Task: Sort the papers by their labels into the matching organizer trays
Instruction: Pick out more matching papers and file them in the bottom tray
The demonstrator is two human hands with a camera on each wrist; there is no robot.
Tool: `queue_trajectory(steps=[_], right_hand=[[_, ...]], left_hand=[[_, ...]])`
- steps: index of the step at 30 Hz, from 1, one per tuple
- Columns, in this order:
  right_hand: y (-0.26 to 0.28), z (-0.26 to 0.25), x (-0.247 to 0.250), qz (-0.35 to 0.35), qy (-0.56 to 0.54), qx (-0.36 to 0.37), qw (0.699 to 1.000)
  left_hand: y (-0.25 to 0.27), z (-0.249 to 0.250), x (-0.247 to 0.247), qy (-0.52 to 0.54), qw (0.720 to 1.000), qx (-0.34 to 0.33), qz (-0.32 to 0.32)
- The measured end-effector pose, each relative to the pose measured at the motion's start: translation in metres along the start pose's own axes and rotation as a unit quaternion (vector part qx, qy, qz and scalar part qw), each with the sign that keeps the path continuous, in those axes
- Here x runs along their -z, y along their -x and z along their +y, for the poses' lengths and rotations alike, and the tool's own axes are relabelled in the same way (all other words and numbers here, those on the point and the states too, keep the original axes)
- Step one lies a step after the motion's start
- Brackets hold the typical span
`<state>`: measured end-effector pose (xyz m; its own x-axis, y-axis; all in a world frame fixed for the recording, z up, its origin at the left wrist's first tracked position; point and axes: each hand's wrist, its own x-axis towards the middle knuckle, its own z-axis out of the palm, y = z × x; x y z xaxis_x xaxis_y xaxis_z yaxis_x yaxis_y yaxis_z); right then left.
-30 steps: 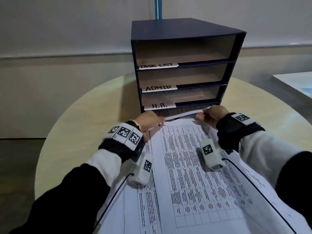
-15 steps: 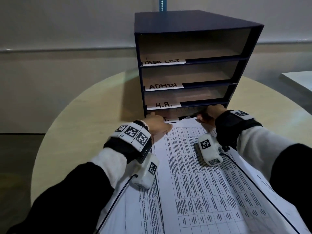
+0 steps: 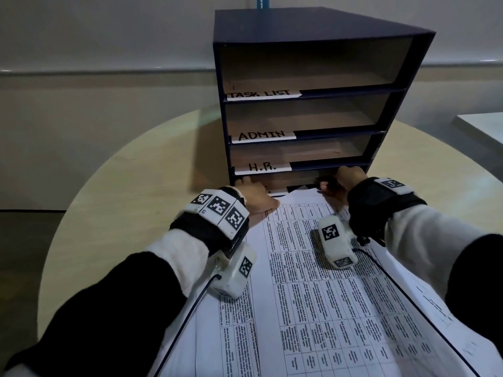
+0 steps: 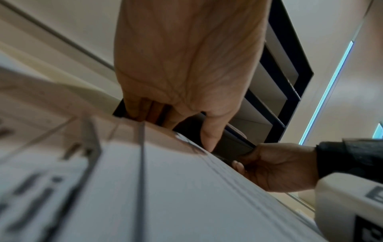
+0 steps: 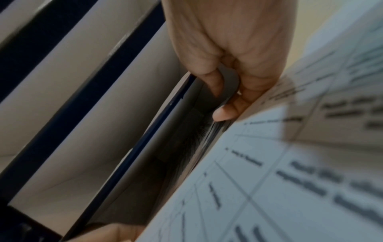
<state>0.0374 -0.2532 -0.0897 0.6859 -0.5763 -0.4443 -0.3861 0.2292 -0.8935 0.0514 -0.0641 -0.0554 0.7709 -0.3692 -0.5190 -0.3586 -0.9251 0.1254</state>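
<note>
A dark blue organizer (image 3: 313, 25) stands on the round table, its trays labelled TASK LIST, ADMIN and H.R.; the bottom tray (image 3: 288, 182) has its label hidden. Both hands are at that bottom slot. My left hand (image 3: 251, 190) reaches its fingers into the slot's left end, thumb (image 4: 209, 139) down on a sheet's edge. My right hand (image 3: 336, 182) pinches the sheet's far right corner (image 5: 230, 81) between thumb and forefinger at the slot's right end. Below my wrists lies the stack of printed table sheets (image 3: 313, 281).
The wooden table (image 3: 136, 186) shows bare to the left and right of the organizer. The H.R. tray (image 3: 313, 152) holds some paper. A white surface (image 3: 484, 126) sits at the far right. Wrist camera cables trail over the stack.
Both hands have moved forward from just before the organizer to the bottom slot's mouth, and the held sheet's far edge has gone into it. The view has drawn closer.
</note>
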Motion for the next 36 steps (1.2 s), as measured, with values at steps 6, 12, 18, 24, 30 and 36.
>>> queue_trajectory(steps=[6,12,18,24,30,36], right_hand=[[0.000,0.000,0.000,-0.014,0.021,-0.002,1.000],[0.005,-0.002,0.003,-0.048,0.045,-0.033,0.997],[0.022,-0.014,0.022,-0.075,0.058,-0.004,0.995],[0.067,-0.016,0.051,-0.122,0.323,0.110,0.932],[0.118,-0.005,0.075,-0.253,0.477,0.083,0.837],[0.131,0.013,0.080,-0.230,0.572,0.132,0.776]], left_hand=[[-0.006,0.001,0.004,0.075,0.997,-0.015,-0.013],[-0.008,-0.005,0.001,0.141,0.990,-0.005,-0.018],[0.011,-0.003,0.011,0.113,0.993,-0.044,0.011],[0.035,-0.007,0.005,0.117,0.987,-0.069,0.086],[0.049,-0.006,-0.015,0.037,0.995,-0.046,0.076],[0.059,0.004,-0.021,0.020,0.988,-0.070,0.135]])
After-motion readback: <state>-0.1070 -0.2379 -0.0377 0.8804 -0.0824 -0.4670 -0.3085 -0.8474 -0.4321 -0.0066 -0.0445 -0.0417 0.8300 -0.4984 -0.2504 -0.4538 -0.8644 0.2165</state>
